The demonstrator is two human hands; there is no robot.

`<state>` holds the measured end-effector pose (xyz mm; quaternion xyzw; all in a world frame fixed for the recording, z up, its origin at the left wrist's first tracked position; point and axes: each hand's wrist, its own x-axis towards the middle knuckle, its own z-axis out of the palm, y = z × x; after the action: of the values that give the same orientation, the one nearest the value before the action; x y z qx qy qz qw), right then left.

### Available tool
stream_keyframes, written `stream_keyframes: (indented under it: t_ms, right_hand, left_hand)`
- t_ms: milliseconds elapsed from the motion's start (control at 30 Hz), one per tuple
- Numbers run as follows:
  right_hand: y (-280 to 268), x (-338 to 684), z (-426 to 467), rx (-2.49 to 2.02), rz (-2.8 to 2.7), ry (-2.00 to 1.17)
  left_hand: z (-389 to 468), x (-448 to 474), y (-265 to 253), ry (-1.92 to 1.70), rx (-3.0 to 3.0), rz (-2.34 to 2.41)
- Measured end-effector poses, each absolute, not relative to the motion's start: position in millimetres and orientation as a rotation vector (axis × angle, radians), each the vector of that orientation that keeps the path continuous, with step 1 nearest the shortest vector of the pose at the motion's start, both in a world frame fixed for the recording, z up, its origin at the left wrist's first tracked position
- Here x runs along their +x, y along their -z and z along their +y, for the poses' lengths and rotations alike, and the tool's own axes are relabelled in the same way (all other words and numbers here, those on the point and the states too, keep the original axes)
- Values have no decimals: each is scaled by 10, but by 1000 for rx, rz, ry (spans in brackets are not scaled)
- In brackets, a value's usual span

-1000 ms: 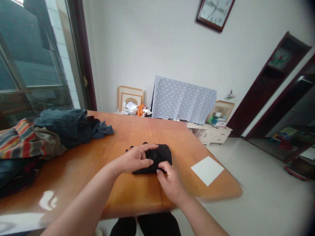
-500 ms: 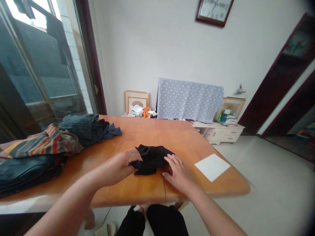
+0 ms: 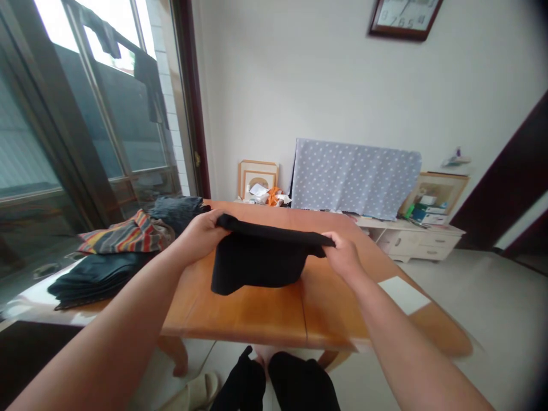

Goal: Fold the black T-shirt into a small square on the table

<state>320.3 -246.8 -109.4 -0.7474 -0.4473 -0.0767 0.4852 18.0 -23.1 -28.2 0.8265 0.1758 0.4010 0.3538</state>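
left hand (image 3: 201, 231) and right hand (image 3: 343, 255) each closed on top edge of black folded cloth garment (image 3: 257, 264), stretched between them, hanging above orange wooden worktop (image 3: 257, 308). striped multicoloured fabric (image 3: 122, 235) atop dark folded clothes pile (image 3: 96, 274) at worktop's left. white paper sheet (image 3: 403, 294) lies right.

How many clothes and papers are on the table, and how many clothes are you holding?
Held black cloth: 1, between left hand and right hand
Clothes piled on table: striped, dark blue, black stack: 3
White paper: 1
Total: 5
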Motion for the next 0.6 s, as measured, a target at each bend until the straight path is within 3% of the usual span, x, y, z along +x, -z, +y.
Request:
stream_keyframes:
  t_ms: [367, 500, 600]
  right_hand:
    - [277, 3604, -2308, -2163, -932, 701]
    - [648, 3478, -2610, -2109, -1125, 827]
    - [1314, 3324, -3021, -2198, -1253, 642]
  left_hand:
    - [29, 1049, 224, -1208, 2097, 359]
    - [-108, 917, 615, -1122, 2146, 274]
    - [-284, 578, 1168, -822, 2235, 236]
